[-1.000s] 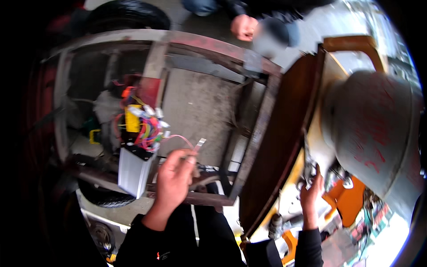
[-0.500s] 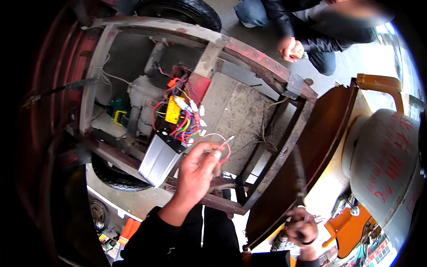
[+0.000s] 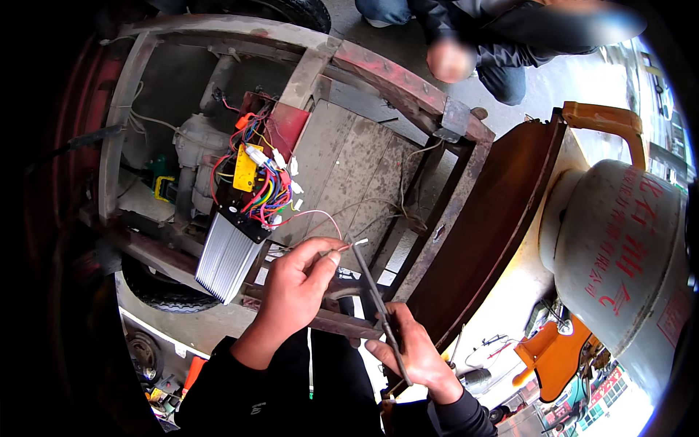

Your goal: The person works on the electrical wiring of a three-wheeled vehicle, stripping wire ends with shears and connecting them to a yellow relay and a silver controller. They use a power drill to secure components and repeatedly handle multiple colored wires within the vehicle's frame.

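Note:
My left hand point(image 3: 291, 284) pinches a thin pink-red wire point(image 3: 328, 215) between thumb and fingers. A small white tip point(image 3: 360, 242) sticks out at the wire's end, past the fingertips. In my right hand point(image 3: 413, 348) is a long thin dark rod point(image 3: 374, 293), held at a slant. The rod's upper end meets or overlaps the wire near the white tip; contact cannot be made out. The wire runs back to a bundle of coloured wires point(image 3: 273, 188) with white connectors. That bundle belongs to a silver finned controller box point(image 3: 230, 255) resting on the metal frame.
A rusty frame point(image 3: 393, 76) surrounds a worn floor panel point(image 3: 349, 160). Tyres point(image 3: 171, 288) sit beside it. To the right stand a brown panel point(image 3: 480, 226) and a grey gas cylinder point(image 3: 611, 240). Another person point(image 3: 473, 44) crouches beyond the frame.
My right hand has come up and left from the lower right, bringing the rod to the wire's end. My left hand still pinches the wire. The whole view has shifted a little.

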The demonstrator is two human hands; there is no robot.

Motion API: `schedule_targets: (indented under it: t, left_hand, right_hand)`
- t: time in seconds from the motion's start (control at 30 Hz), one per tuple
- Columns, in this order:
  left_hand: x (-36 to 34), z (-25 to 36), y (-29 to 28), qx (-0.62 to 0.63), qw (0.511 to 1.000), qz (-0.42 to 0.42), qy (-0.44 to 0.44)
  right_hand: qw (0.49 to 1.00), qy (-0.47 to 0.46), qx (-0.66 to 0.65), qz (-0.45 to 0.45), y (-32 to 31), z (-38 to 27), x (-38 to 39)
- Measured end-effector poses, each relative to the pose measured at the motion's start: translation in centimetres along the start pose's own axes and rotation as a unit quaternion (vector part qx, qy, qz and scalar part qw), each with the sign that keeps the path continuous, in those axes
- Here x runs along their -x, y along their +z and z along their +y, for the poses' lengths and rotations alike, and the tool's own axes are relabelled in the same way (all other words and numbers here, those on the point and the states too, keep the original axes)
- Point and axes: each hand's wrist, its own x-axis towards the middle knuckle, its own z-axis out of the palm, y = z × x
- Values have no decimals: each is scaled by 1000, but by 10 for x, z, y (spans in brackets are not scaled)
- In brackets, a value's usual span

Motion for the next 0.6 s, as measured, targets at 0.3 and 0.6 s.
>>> schedule_targets:
  t: [0.3,0.6]
  left_hand:
    - [-3,9,1,-126,991,-18,50]
    - [1,-8,10,-40,998,-39,32]
  right_hand:
    - [997,-32,-54,33,10,5,-4]
    - [964,53,-247,86,34,22,-3]
